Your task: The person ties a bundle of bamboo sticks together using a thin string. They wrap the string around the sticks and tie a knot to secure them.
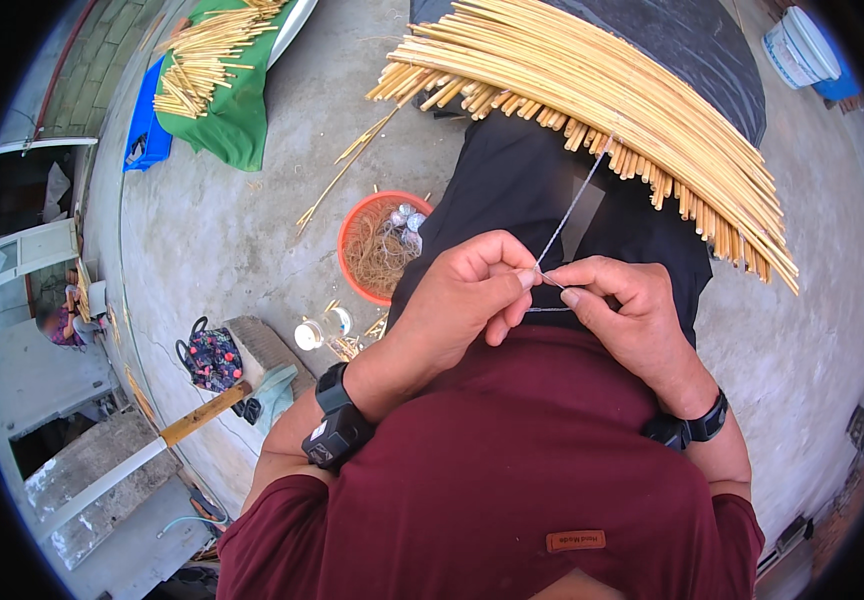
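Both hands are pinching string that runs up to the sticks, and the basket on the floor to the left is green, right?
Not quite: the head view shows the basket is orange, not green. It is on the floor to the left, and the left hand and right hand pinch string running up to the sticks.
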### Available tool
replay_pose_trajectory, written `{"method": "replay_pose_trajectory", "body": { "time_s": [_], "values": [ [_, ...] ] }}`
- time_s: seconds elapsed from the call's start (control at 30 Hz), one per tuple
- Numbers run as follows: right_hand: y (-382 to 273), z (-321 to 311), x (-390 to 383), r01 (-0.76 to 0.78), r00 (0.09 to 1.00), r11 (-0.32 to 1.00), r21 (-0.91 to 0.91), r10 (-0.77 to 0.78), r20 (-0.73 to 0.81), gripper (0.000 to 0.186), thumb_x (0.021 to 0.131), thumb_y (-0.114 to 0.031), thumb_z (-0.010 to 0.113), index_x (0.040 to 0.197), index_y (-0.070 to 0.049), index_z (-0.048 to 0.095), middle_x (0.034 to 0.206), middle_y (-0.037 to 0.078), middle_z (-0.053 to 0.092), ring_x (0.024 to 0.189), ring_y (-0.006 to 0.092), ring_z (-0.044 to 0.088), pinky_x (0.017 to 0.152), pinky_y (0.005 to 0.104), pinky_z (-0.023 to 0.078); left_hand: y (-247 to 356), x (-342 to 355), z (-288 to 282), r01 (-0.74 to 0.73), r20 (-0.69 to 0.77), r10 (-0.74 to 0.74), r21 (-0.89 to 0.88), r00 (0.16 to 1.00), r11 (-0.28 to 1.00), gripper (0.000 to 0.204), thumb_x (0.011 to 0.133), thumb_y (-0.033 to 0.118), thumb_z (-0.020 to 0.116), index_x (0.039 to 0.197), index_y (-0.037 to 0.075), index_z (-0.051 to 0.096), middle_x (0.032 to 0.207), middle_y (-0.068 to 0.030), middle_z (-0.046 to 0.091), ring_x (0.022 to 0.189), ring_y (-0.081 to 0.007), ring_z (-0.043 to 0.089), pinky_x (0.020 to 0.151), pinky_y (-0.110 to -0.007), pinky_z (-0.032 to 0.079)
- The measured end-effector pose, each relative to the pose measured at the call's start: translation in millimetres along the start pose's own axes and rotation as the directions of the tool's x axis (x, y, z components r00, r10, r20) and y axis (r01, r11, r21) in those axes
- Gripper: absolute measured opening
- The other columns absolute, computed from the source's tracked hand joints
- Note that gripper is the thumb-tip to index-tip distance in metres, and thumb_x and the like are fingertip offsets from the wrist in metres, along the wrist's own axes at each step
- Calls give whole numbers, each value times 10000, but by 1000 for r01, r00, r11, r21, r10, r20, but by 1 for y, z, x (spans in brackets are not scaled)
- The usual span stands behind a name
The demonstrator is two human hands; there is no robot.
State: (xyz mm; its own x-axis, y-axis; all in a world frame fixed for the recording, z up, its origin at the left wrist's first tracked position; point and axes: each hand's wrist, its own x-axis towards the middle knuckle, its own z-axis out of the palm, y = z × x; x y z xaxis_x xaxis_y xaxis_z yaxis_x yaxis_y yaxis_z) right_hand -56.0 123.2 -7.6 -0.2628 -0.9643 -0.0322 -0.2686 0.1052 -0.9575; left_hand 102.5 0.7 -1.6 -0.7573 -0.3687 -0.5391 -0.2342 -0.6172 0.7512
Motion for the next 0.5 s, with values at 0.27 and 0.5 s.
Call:
{"method": "replay_pose_trajectory", "body": {
  "time_s": [0.27,0.5],
  "values": [
    [0,-1,-1,-36,999,999,-23,36,24,177,817,-28,646,988,-59,679,510,-5,457,477,54,430,479,227,368,-1,1,0,-30,24,30,-18,999,999,49,931,75,531,918,38,561,615,-31,539,431,-62,439,408,-181,345],
    [0,-1,-1,-26,1000,1000,-4,26,5,185,819,-26,641,999,-52,675,519,5,467,483,62,444,485,230,376,0,2,1,-39,21,39,-25,999,999,49,934,79,528,917,41,556,619,-33,540,437,-65,444,412,-184,352]
  ]
}}
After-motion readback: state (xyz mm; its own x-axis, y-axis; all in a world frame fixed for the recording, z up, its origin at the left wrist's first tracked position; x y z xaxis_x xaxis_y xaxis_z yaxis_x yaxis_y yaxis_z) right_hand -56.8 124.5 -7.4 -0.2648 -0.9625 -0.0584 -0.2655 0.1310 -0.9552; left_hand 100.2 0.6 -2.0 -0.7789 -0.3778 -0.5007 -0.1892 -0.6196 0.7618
